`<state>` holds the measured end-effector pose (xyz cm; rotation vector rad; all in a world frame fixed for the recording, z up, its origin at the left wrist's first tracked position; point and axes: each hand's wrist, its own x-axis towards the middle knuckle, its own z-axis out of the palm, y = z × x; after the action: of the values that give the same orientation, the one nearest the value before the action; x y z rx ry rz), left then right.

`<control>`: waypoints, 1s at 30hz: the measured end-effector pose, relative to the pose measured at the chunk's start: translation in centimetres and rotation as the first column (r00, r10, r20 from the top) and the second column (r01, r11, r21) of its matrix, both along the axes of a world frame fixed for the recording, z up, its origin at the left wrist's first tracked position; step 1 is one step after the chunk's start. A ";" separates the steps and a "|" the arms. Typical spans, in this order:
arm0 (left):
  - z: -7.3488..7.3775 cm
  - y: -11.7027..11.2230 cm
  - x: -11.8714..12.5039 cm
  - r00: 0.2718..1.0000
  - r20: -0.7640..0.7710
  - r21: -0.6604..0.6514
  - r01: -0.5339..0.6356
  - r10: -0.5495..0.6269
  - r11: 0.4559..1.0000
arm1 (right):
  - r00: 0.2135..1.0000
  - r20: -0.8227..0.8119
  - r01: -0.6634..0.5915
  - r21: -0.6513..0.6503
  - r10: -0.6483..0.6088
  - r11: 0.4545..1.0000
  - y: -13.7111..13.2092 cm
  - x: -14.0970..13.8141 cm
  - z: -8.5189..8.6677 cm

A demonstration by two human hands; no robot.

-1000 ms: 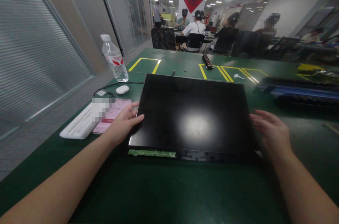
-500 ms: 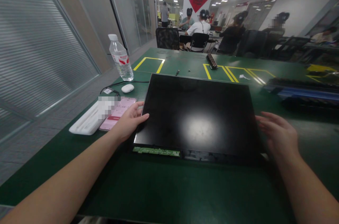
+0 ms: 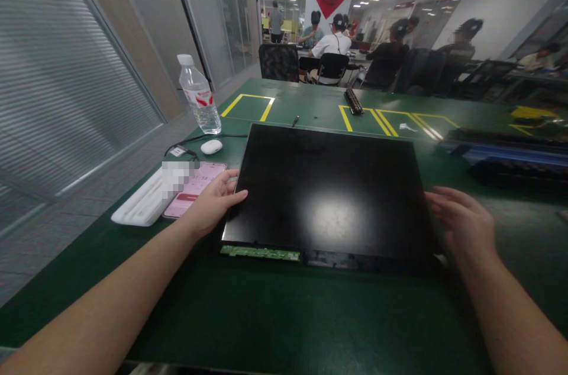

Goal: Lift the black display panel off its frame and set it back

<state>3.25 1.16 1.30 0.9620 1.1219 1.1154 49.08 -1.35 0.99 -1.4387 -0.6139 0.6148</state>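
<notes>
A black LCD panel [image 3: 328, 186] lies in front of me over the green table, its dark face up and reflecting a bright patch. Along its near edge runs a narrow green circuit board [image 3: 261, 253]. My left hand [image 3: 220, 197] grips the panel's left edge, thumb on the face and fingers curled at the side. At the opposite edge, my right hand [image 3: 464, 218] holds the panel with bent fingers against its side; part of that grip is hidden. A pink-screened phone [image 3: 195, 188] lies just beyond my left hand.
On the green table [image 3: 284, 316], a white case [image 3: 142, 200], white earbud case [image 3: 212, 147], black cable [image 3: 190, 141] and water bottle [image 3: 200, 97] stand left. Behind the panel lies a dark ridged strip [image 3: 354, 102]; dark blue-black parts [image 3: 510, 153] lie right. People sit farther back.
The whole view has shifted very slightly. Both hands keep their places at the panel's edges, and the panel has not visibly moved on the table.
</notes>
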 end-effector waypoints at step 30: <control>-0.6 0.1 -0.3 1.000 -0.024 0.022 0.016 -0.015 1.000 | 0.999 -0.016 -0.031 -0.011 0.031 0.999 0.1 0.5 -0.4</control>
<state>2.94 1.28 0.69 1.0017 1.1213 1.1083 49.59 -1.28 0.59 -1.4354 -0.6221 0.6540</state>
